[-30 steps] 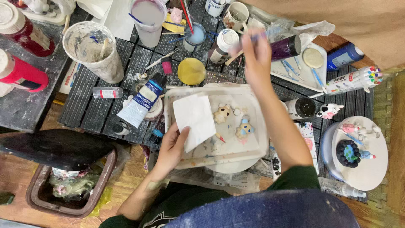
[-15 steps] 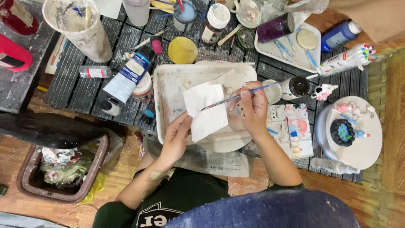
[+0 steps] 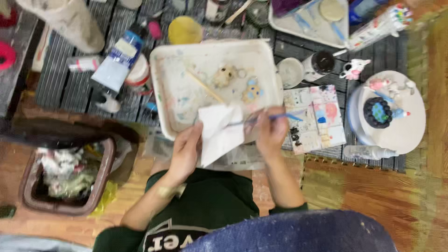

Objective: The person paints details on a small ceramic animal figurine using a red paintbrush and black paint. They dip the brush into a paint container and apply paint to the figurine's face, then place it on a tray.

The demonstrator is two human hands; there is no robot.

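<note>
My left hand (image 3: 185, 150) grips a white paper towel (image 3: 218, 131) at the near edge of a white, paint-stained tray (image 3: 173, 100). My right hand (image 3: 270, 133) holds a thin blue paintbrush (image 3: 285, 116) whose tip lies against the towel. Two small painted figurines (image 3: 226, 74) (image 3: 252, 93) sit in the tray, along with a wooden stick (image 3: 205, 86).
A paint tube (image 3: 112, 67), jars and a yellow lid (image 3: 185, 29) crowd the dark slatted mat (image 3: 70, 84) at left. A paint-smeared paper (image 3: 315, 119) and a round white stand (image 3: 406, 133) with figurines lie at right. A brown bin (image 3: 65, 175) of rubbish sits at lower left.
My right hand came back from the far jars with the brush and brought it down to the towel. My left hand lifted the towel off the tray toward me.
</note>
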